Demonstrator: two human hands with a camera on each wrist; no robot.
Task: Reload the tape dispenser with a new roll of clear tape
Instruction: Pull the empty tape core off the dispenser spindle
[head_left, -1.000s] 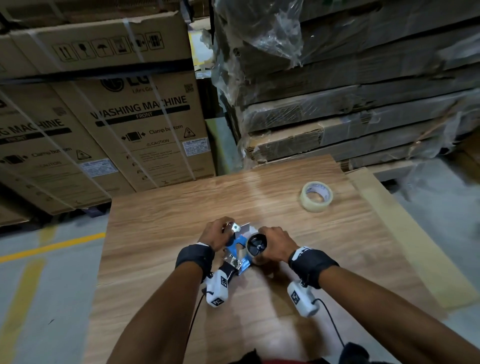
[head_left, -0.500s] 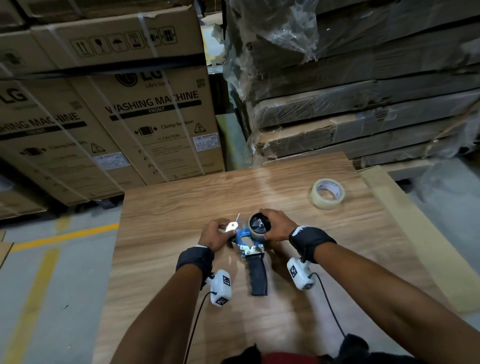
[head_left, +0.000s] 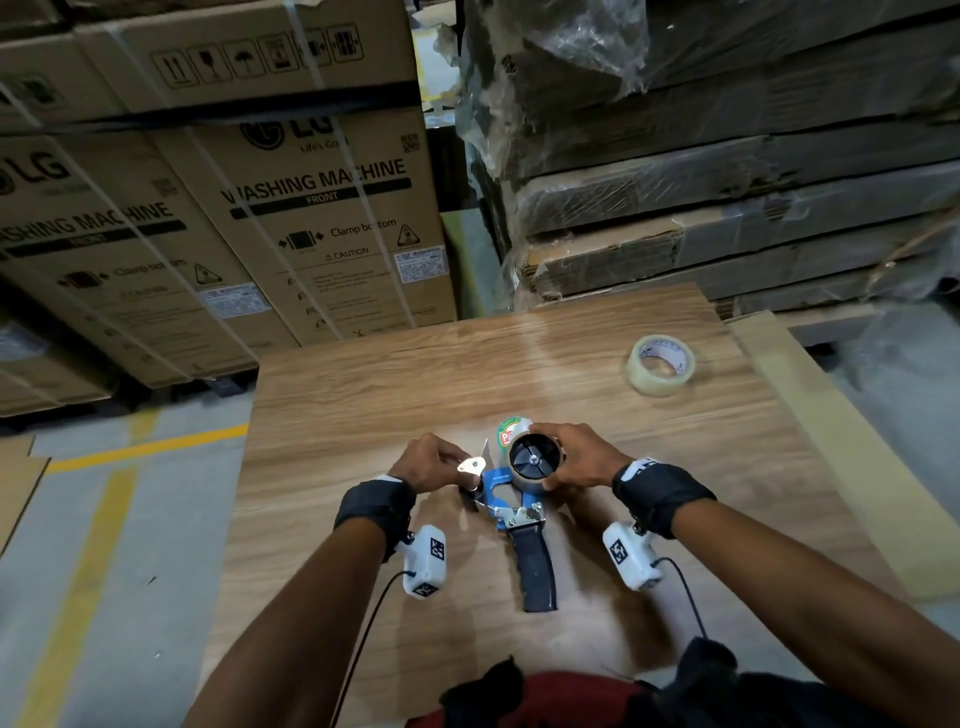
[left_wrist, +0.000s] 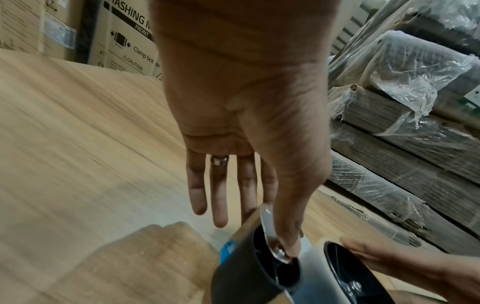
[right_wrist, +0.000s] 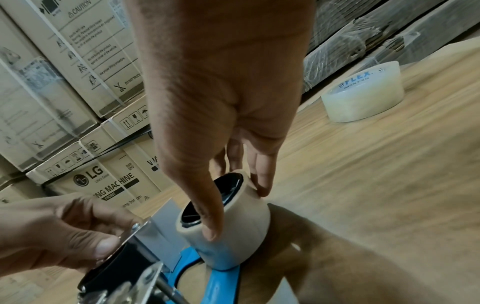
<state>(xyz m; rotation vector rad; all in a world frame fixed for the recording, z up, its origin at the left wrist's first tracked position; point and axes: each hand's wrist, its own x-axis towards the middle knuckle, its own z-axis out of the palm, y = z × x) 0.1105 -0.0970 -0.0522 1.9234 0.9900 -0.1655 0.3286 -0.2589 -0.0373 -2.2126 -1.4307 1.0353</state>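
A tape dispenser (head_left: 497, 482) with a blue frame and a black handle (head_left: 535, 566) lies on the wooden table (head_left: 363, 415), handle toward me. A thin beige roll (right_wrist: 233, 232) sits on its black hub (head_left: 535, 457). My right hand (head_left: 558, 457) grips that roll, thumb on the near side and fingers on the far side. My left hand (head_left: 457, 465) pinches the small metal plate (left_wrist: 269, 230) over the black roller (left_wrist: 254, 271) at the dispenser's front. A full clear tape roll (head_left: 661, 365), printed FLEX (right_wrist: 363, 98), lies flat at the table's far right.
Stacked washing machine cartons (head_left: 311, 208) stand beyond the table's far left edge. Plastic-wrapped flat cardboard stacks (head_left: 727, 182) rise behind the far right edge. A pale board (head_left: 831, 441) lies along the table's right side. The floor (head_left: 104, 571) with yellow lines is at the left.
The dispenser has turned so that its black handle now points straight toward me. Both hands have stayed on it, the right on the roll, the left at the front plate.
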